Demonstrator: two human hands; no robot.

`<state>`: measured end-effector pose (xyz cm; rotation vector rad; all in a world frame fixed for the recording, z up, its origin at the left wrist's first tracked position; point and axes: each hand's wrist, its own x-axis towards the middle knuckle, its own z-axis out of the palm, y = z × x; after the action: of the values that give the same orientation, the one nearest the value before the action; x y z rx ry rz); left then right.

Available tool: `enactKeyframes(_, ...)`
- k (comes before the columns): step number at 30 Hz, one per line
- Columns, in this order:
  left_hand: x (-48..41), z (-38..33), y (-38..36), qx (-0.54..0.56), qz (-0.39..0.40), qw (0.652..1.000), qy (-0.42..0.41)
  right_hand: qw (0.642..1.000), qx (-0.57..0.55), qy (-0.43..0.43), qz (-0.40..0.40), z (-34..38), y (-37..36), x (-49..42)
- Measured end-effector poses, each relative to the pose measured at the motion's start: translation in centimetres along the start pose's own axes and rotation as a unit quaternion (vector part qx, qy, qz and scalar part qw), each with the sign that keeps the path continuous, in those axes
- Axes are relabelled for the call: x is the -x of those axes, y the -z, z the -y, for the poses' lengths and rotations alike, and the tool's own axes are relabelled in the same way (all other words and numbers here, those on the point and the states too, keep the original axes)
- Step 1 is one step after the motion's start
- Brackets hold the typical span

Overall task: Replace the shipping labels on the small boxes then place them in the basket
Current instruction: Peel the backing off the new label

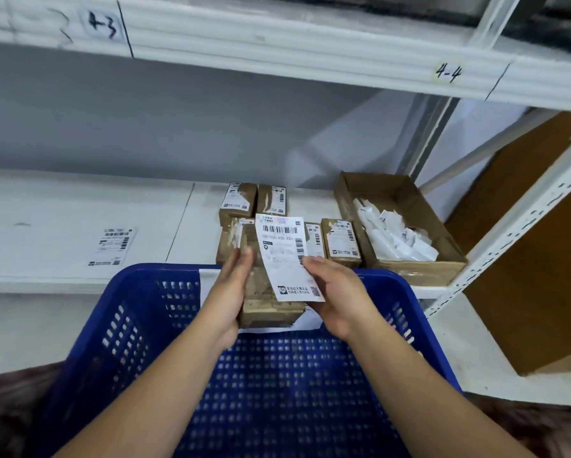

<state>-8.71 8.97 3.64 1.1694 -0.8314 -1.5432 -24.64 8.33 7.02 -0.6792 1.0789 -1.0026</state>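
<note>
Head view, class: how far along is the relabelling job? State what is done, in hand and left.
Done: little; the blue basket looks empty, though paper scraps lie in the open carton. In hand: the left hand grips a small box while the right hand pinches a label against it. Left: several boxes wait on the shelf.

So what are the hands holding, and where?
Left hand grips the small box by its left side; right hand pinches the label at its right edge.
</note>
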Motion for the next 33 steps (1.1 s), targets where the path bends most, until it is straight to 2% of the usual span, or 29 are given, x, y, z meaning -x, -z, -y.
enactKeyframes(7, 1.7, 0.8, -0.7, -0.038, -0.043, 0.998, -0.04, 0.999, 0.008, 0.01, -0.033, 0.2, 0.2, 1.3)
enactKeyframes(14, 1.6, 1.1, -0.2, -0.047, -0.075, 0.995, -0.044, 0.998, 0.023, 0.017, -0.052, -1.1, -0.1, 1.1)
enactKeyframes(33, 0.3, 2.2, -0.4, -0.011, -0.089, 0.995, -0.035, 0.993, 0.039, 0.022, -0.105, -2.1, -0.4, 0.2)
